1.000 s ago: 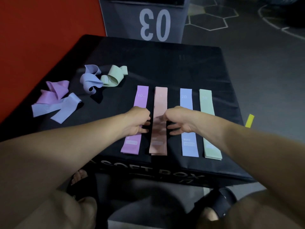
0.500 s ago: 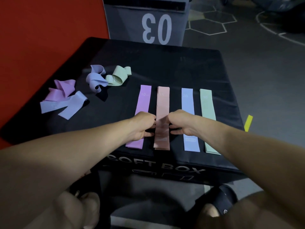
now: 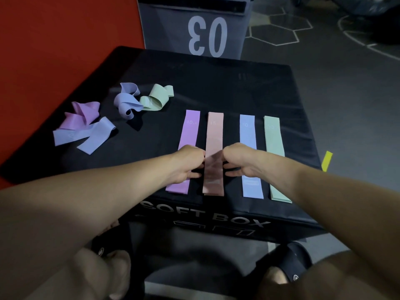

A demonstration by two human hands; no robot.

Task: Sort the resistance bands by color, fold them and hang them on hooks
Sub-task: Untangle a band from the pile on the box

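Note:
Four flat bands lie side by side on the black soft box (image 3: 227,87): a purple band (image 3: 190,133), a pink band (image 3: 214,135), a blue band (image 3: 247,133) and a green band (image 3: 273,135). My left hand (image 3: 186,165) pinches the pink band's left edge at mid-length. My right hand (image 3: 242,163) pinches its right edge. Both hands partly cover the neighbouring purple and blue bands. At the left lie loose crumpled bands: a purple one (image 3: 83,115), a blue one (image 3: 91,136), another blue one (image 3: 126,101) and a green one (image 3: 155,98).
A grey box marked 03 (image 3: 194,29) stands behind the soft box. A red mat (image 3: 54,50) lies to the left. A yellow strip (image 3: 326,161) lies on the floor at the right. My feet in black sandals (image 3: 287,263) are below the box's front edge.
Both hands have closed in on the pink band's edges from flat-fingered to pinching. The view has shifted slightly; the bands stay in place.

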